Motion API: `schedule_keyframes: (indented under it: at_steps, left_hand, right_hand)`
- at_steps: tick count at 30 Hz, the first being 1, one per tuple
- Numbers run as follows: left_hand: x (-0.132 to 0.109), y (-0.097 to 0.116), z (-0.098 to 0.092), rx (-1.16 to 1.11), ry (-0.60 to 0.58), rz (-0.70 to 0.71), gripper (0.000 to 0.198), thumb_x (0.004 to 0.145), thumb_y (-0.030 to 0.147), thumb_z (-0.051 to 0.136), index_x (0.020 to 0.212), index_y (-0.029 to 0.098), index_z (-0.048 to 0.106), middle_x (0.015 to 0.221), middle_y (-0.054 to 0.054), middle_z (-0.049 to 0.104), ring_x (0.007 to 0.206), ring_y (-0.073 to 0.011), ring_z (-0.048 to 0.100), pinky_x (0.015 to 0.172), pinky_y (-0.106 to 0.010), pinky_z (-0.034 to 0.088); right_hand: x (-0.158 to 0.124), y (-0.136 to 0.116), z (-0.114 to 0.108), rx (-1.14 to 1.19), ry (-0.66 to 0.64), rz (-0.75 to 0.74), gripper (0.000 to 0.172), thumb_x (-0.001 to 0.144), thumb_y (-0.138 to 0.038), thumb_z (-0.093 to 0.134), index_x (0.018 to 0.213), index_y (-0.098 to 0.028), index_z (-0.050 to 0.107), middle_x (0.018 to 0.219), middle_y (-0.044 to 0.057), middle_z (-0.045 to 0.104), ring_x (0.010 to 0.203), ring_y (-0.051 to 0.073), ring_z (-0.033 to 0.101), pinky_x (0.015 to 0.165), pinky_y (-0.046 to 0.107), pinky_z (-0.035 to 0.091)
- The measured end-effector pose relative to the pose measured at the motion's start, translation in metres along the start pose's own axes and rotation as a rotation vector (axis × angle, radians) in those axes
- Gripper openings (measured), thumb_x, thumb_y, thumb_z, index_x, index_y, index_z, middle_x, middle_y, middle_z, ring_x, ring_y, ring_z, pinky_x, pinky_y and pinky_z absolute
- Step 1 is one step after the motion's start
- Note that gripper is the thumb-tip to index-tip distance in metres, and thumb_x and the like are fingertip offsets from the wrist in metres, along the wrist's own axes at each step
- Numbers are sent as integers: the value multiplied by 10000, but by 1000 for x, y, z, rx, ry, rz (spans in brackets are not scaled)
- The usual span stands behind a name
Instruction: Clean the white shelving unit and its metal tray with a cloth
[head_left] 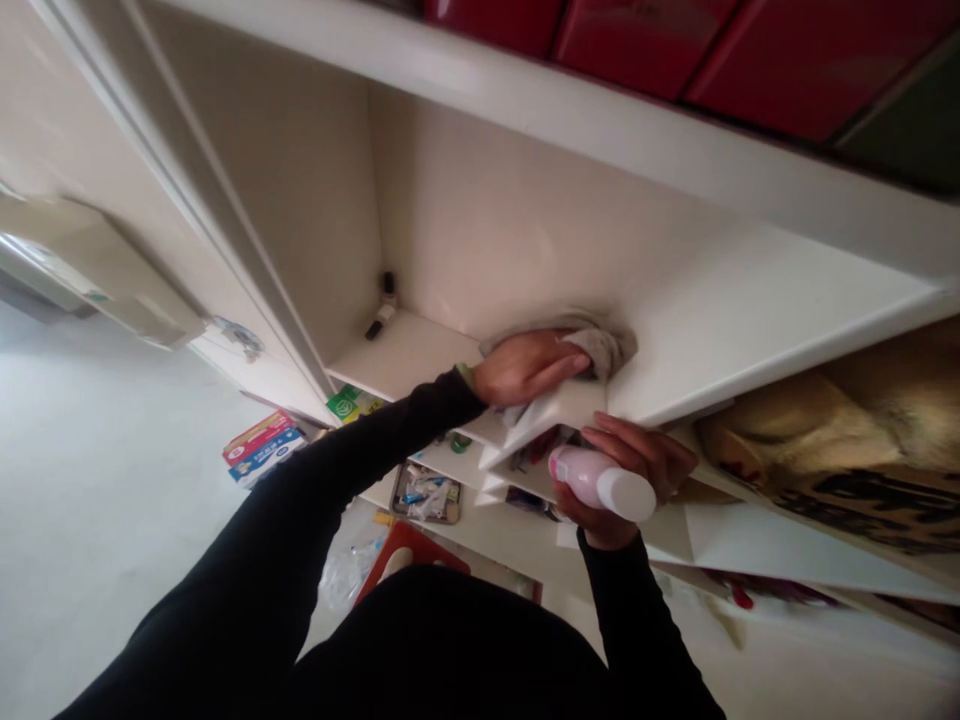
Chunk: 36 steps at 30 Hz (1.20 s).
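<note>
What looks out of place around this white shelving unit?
Colourful printed cartons sit on the pale floor below the white shelving unit, not on a shelf, and a small dark-and-white object sits alone in a back corner.

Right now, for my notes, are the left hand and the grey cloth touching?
Touching: the head view shows the left hand lying on the crumpled grey cloth, with its fingers pressed against it.

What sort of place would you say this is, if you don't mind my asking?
It looks like a home storage area, though I can't be sure: a white shelving unit, a tray of small packets on a lower shelf, and red cabinet doors above.
</note>
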<state>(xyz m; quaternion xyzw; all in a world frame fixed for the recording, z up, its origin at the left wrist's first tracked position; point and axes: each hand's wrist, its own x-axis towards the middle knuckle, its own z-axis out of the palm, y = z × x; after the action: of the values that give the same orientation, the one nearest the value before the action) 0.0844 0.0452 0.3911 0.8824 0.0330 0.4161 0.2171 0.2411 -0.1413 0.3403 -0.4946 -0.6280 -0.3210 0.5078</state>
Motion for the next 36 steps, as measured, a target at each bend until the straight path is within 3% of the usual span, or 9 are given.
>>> schedule_keyframes:
  at_steps: [2, 5, 11, 18, 23, 25, 31, 33, 36]
  left_hand:
    - [28, -20, 4, 22, -36, 3, 629, 1194, 618, 311, 1019, 211, 758, 1005, -127, 789, 1036, -301, 730, 1068, -463, 577]
    - [47, -27, 4, 54, -28, 5, 553, 1188, 551, 365, 941, 219, 733, 978, -127, 763, 1102, -328, 699, 1159, -511, 525]
    - [15, -4, -11, -49, -70, 105, 583, 1199, 577, 328, 989, 236, 751, 1163, -154, 772, 1289, -349, 675, 1207, -536, 532]
    - [52, -33, 1, 25, -13, 6, 501, 1172, 508, 421, 941, 220, 759, 1050, -153, 764, 1216, -361, 667, 1230, -571, 487]
    - [16, -4, -9, -84, -29, 58, 568, 1179, 580, 379, 981, 214, 767, 1178, -164, 762, 1226, -338, 668, 1184, -518, 528]
    - [15, -5, -9, -51, -52, 62, 552, 1185, 561, 377, 980, 218, 758, 1163, -162, 765, 1261, -341, 653, 1201, -518, 513]
    - [68, -39, 0, 103, -61, 25, 476, 1191, 428, 422, 884, 222, 722, 952, -147, 738, 1128, -346, 640, 1177, -552, 481]
    - [67, -32, -1, 113, -67, 21, 459, 1193, 408, 430, 897, 216, 724, 957, -144, 734, 1122, -345, 646, 1153, -543, 499]
    - [39, -1, -6, 92, -90, 20, 396, 1185, 357, 474, 932, 202, 737, 1074, -156, 752, 1157, -333, 666, 1156, -513, 528]
  right_hand:
    - [2, -1, -1, -56, 32, -129, 566, 784, -794, 793, 1025, -284, 842, 1004, 72, 841, 930, 304, 684, 866, 499, 522]
    - [7, -8, -3, -58, 21, -160, 501, 894, -719, 746, 1117, -280, 839, 1031, 73, 849, 932, 302, 691, 883, 495, 520]
    - [14, -14, -4, 29, 2, -205, 497, 926, -633, 795, 1252, -259, 805, 1079, 80, 848, 935, 304, 685, 882, 480, 483]
    - [14, -15, -6, 25, 6, -184, 434, 924, -587, 794, 1203, -254, 796, 1093, 78, 832, 957, 296, 683, 917, 482, 490]
    - [15, -18, -8, 32, -26, -157, 408, 913, -586, 807, 1161, -263, 790, 1119, 72, 850, 972, 303, 702, 920, 502, 507]
    - [14, -18, -7, 29, -22, -154, 403, 905, -583, 808, 1146, -261, 792, 1109, 70, 857, 975, 304, 706, 918, 504, 508]
    - [12, -19, -9, 75, -17, -75, 426, 867, -615, 834, 1106, -263, 825, 1092, 90, 846, 988, 334, 695, 944, 547, 517]
    - [12, -19, -11, 98, -29, -69, 418, 876, -618, 812, 1082, -254, 824, 1089, 101, 845, 998, 339, 693, 944, 558, 528]
    - [11, -18, -12, 115, -51, -65, 449, 896, -670, 733, 1014, -244, 813, 1054, 114, 837, 999, 340, 697, 926, 558, 552]
